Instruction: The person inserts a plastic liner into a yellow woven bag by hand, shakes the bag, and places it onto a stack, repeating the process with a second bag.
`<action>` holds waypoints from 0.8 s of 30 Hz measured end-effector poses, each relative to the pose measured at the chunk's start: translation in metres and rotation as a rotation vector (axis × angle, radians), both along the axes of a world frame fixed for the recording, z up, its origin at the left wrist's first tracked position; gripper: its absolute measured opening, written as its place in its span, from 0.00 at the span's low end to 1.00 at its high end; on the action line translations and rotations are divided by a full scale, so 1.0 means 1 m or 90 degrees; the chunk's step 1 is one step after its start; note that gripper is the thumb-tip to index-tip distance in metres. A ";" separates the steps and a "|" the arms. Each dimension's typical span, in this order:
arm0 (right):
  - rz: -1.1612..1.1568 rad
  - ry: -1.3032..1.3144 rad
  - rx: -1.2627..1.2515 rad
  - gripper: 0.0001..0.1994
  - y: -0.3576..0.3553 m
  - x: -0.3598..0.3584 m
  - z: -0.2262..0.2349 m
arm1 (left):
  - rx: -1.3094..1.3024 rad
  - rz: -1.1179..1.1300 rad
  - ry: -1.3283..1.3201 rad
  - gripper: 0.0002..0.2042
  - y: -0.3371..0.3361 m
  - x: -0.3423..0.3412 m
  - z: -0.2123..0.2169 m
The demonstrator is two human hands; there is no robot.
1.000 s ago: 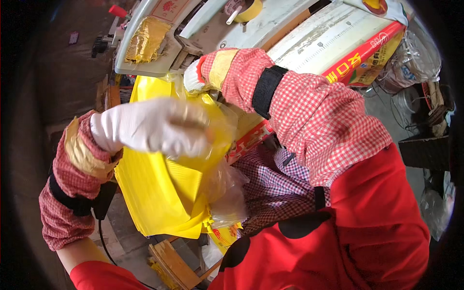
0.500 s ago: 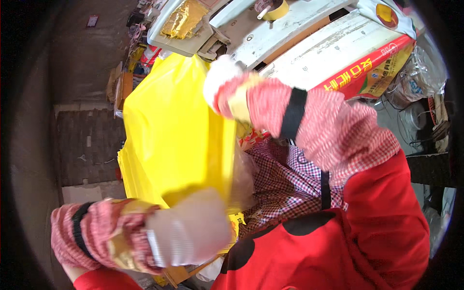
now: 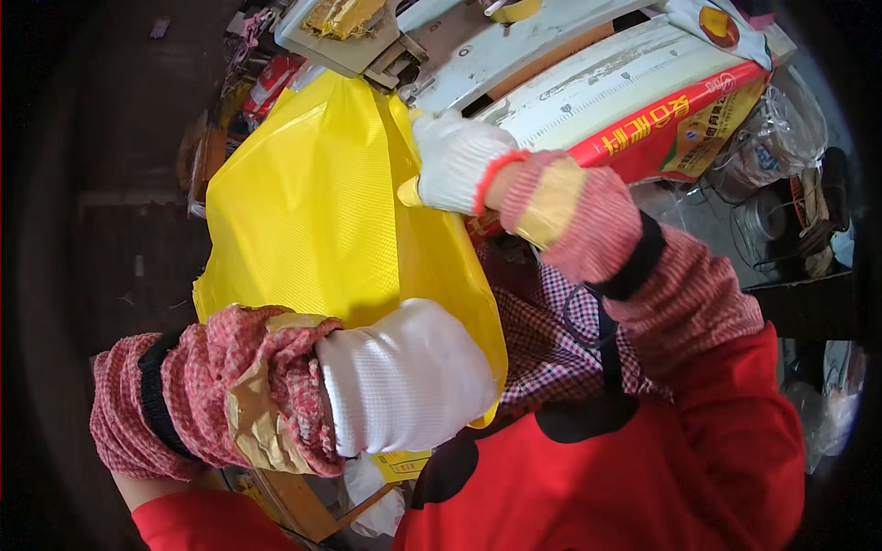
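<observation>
A large yellow woven plastic sack (image 3: 303, 202) stretches between my arms, its surface creased. My right hand (image 3: 464, 163), in a white knit glove with yellow fingertips and a red cuff, grips the sack's upper right edge, beside the white sewing machine (image 3: 335, 46). My left hand (image 3: 413, 372), also in a white glove, lies over the lower part of the sack near its right edge. Its back faces up, and the fingers are hidden. Both forearms wear red checked sleeve covers with black bands.
A roll of tape (image 3: 514, 11) sits on the worn white machine table (image 3: 570, 92). Along the table's edge hangs a red and yellow printed sack (image 3: 671, 124). Clear plastic and wires (image 3: 776, 151) lie at the right. Checked cloth (image 3: 542, 321) covers my lap.
My left hand has moved up and right. My right hand has shifted slightly right and down, to the sack's edge. The upper yellow sack has swung, its lower right corner now further right.
</observation>
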State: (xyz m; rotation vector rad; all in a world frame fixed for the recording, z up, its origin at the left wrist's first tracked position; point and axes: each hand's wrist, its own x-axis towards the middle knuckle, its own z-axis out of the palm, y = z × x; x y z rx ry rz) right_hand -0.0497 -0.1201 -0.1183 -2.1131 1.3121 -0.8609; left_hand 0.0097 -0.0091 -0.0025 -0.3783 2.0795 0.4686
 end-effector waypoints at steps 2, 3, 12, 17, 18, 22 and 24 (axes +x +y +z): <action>0.123 0.248 0.087 0.15 -0.007 0.012 -0.002 | -0.013 -0.005 0.029 0.09 0.004 0.003 0.000; 0.132 0.255 0.107 0.15 -0.007 0.019 -0.006 | -0.017 -0.004 0.056 0.08 0.007 0.004 0.001; -0.045 0.138 0.054 0.09 -0.031 0.058 -0.056 | -0.049 0.019 0.065 0.10 -0.032 0.001 -0.004; 0.128 0.099 0.026 0.09 -0.041 0.059 -0.055 | -0.172 0.075 -0.182 0.18 -0.105 0.015 0.021; 0.104 0.082 -0.008 0.09 -0.042 0.060 -0.055 | -0.258 0.052 -0.332 0.18 -0.112 0.018 0.035; 0.201 0.105 0.015 0.09 -0.048 0.064 -0.053 | -0.365 -0.063 -0.411 0.14 -0.095 0.026 0.078; 0.218 0.104 0.015 0.08 -0.050 0.066 -0.053 | -0.373 0.047 -0.344 0.09 -0.060 0.025 0.072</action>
